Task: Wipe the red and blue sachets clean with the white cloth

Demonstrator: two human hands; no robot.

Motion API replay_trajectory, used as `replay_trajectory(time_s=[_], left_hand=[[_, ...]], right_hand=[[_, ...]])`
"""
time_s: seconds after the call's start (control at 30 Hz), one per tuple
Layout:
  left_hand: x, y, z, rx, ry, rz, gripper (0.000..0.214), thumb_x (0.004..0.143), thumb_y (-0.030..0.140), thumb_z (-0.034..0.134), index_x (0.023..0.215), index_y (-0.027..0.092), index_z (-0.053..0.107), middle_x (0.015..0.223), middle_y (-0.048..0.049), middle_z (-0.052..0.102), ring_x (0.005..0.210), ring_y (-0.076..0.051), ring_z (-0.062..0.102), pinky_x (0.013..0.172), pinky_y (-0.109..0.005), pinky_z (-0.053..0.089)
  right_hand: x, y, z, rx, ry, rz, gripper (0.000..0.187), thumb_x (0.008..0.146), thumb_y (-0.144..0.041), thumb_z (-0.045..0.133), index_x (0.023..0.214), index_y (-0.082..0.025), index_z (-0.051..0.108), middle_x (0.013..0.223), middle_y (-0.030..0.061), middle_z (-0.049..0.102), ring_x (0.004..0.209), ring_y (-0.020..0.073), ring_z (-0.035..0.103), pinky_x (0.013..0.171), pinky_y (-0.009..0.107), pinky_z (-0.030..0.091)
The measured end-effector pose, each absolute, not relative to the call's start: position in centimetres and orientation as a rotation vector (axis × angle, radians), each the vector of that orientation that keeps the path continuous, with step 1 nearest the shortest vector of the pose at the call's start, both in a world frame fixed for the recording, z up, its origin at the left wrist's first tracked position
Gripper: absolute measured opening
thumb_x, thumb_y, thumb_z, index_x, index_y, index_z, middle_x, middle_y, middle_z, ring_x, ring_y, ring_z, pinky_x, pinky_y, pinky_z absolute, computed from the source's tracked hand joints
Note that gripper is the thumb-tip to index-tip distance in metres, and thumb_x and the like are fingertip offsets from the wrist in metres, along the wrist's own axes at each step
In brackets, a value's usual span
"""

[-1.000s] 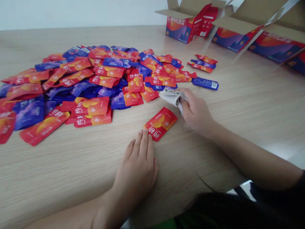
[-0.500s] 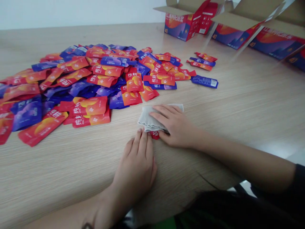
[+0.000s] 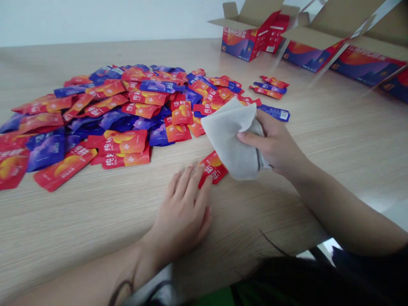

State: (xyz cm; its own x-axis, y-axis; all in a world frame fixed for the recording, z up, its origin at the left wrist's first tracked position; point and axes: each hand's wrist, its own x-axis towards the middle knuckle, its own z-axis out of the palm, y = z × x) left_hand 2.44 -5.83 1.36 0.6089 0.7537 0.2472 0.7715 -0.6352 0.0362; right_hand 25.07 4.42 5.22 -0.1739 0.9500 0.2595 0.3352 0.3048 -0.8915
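A single red sachet (image 3: 213, 168) lies flat on the wooden table (image 3: 95, 221) in front of me. My left hand (image 3: 184, 210) rests flat on the table, fingers stretched out, fingertips on the sachet's near corner. My right hand (image 3: 274, 143) is closed on a grey cloth (image 3: 232, 139), holding it just above the sachet's far end, so part of the sachet is hidden. A big heap of red and blue sachets (image 3: 105, 110) spreads behind and to the left.
Open cardboard boxes (image 3: 251, 32) printed red and blue stand at the back right, flaps up. A few loose sachets (image 3: 270, 86) lie between the heap and the boxes. The table's near edge runs below my arms.
My right hand, which pressed the cloth flat over the red sachet half a second ago, has lifted it up and to the right, uncovering the sachet. My left hand stays on its corner.
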Motion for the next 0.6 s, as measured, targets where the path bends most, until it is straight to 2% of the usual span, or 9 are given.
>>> replay_trajectory(time_s=[0.13, 0.27, 0.33, 0.47, 0.6], left_hand=[[2.0, -5.9, 2.8, -2.985, -1.368, -0.713, 0.052, 0.091, 0.026, 0.044, 0.142, 0.015, 0.037, 0.137, -0.0168, 0.054, 0.128, -0.030, 0.049, 0.102, -0.049, 0.045], [2.2, -6.2, 3.0, -3.139, -1.748, -0.994, 0.049, 0.098, 0.028, 0.037, 0.145, 0.018, 0.029, 0.140, -0.0153, 0.051, 0.126, -0.023, 0.052, 0.097, -0.037, 0.053], [2.4, -6.4, 2.8, -3.109, -1.863, -1.054, 0.051, 0.100, 0.032, 0.034, 0.147, 0.018, 0.025, 0.136, -0.0153, 0.055, 0.123, -0.023, 0.055, 0.096, -0.037, 0.054], [2.6, -6.4, 2.8, -3.085, -1.872, -1.063, 0.061, 0.101, 0.035, 0.032, 0.154, 0.019, 0.005, 0.137, -0.0148, 0.056, 0.125, -0.023, 0.055, 0.100, -0.039, 0.053], [2.7, -5.9, 3.3, -3.034, -1.973, -1.107, 0.060, 0.102, 0.031, 0.028, 0.155, 0.022, 0.000, 0.134, -0.0130, 0.060, 0.123, -0.024, 0.057, 0.097, -0.041, 0.054]], right_hand=[[23.6, 2.7, 5.1, -1.100, -1.608, 1.292, 0.032, 0.088, -0.032, 0.061, 0.119, -0.023, 0.058, 0.106, 0.0038, 0.070, 0.095, 0.0219, 0.066, 0.077, 0.036, 0.056], [22.4, 0.8, 5.4, -0.884, -1.774, 1.438, 0.023, 0.092, -0.034, 0.058, 0.112, -0.023, 0.064, 0.100, 0.0022, 0.070, 0.093, 0.0185, 0.065, 0.081, 0.032, 0.053], [22.2, 0.3, 5.6, -0.807, -1.865, 1.446, 0.023, 0.095, -0.033, 0.055, 0.110, -0.022, 0.067, 0.099, 0.0019, 0.070, 0.092, 0.0171, 0.065, 0.081, 0.030, 0.052], [22.4, 0.3, 5.9, -0.735, -1.921, 1.488, 0.028, 0.097, -0.039, 0.052, 0.108, -0.023, 0.072, 0.090, 0.0006, 0.072, 0.081, 0.0152, 0.066, 0.072, 0.026, 0.052], [22.6, 0.6, 6.1, -0.704, -1.858, 1.524, 0.026, 0.095, -0.038, 0.055, 0.108, -0.026, 0.075, 0.097, 0.0012, 0.074, 0.091, 0.0162, 0.067, 0.081, 0.028, 0.053]])
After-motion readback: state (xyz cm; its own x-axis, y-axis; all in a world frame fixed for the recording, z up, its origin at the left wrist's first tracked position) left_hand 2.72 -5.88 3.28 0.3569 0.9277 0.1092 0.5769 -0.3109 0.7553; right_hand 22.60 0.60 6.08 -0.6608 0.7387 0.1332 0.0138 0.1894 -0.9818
